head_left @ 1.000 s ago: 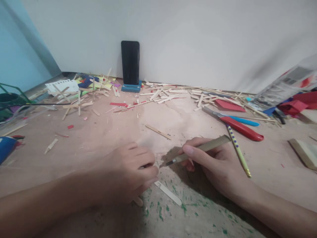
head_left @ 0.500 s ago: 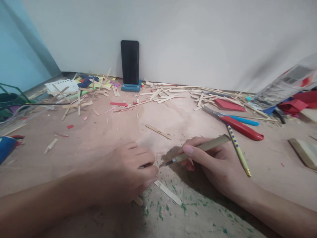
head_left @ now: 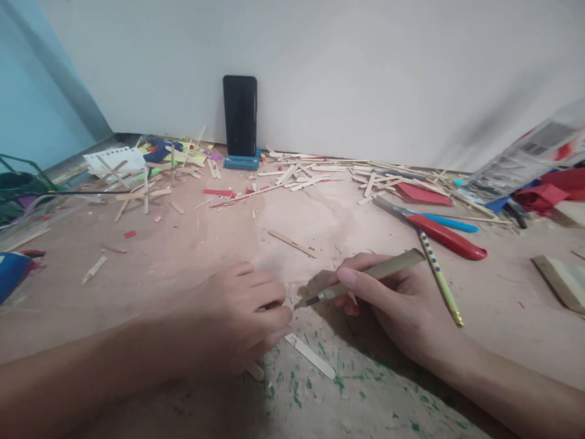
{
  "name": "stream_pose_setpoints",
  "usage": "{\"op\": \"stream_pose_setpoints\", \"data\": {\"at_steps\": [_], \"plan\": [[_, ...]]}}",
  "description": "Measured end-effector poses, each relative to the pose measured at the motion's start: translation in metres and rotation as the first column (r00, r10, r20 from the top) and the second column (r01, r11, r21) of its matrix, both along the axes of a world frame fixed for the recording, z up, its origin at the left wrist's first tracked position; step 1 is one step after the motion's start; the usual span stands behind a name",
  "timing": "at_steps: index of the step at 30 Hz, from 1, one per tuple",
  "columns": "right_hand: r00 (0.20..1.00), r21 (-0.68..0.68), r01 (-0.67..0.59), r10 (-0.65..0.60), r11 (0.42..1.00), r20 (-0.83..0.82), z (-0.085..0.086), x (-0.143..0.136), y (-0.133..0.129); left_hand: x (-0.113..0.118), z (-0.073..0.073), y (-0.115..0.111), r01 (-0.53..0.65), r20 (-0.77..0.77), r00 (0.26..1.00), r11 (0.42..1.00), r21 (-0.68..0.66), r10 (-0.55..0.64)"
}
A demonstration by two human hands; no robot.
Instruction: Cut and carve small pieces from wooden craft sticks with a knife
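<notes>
My left hand [head_left: 247, 317] rests low over the tabletop with its fingers curled together; what they pinch, if anything, is hidden. A pale craft stick [head_left: 311, 356] sticks out to the right from beneath its fingertips. The rounded end of another craft stick [head_left: 255, 371] shows under the palm side. In my right hand [head_left: 402, 305] is a craft knife [head_left: 372, 273] with a flat tan handle, gripped like a pen. Its dark narrow tip points left, close to my left fingertips. Beyond both hands lies a notched craft stick [head_left: 291, 242].
A black phone [head_left: 240, 116] stands in a blue holder by the wall. Several loose sticks [head_left: 301, 174] lie along the back. To the right are red-handled scissors [head_left: 445, 235], a dotted yellow pencil [head_left: 441, 277] and a wooden block [head_left: 560, 283]. Crossed sticks [head_left: 145, 192] stand back left.
</notes>
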State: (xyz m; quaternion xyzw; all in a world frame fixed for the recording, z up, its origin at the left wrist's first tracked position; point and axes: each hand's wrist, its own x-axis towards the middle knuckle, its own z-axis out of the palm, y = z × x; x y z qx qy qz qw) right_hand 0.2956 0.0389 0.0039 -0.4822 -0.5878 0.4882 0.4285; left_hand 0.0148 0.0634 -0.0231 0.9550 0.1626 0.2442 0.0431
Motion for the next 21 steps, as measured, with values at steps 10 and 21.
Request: {"op": "stream_pose_setpoints", "data": {"at_steps": [10, 21], "plan": [[1.0, -0.006, -0.006, 0.006, 1.0, -0.023, -0.0015, -0.0019, 0.0006, -0.0015, 0.0005, -0.0029, -0.003, -0.012, 1.0, 1.0, 0.013, 0.003], [1.0, -0.008, -0.01, 0.01, 1.0, -0.024, -0.0027, -0.0007, 0.0001, 0.0004, -0.0017, -0.0009, -0.006, 0.018, 1.0, 1.0, 0.001, 0.006]]}}
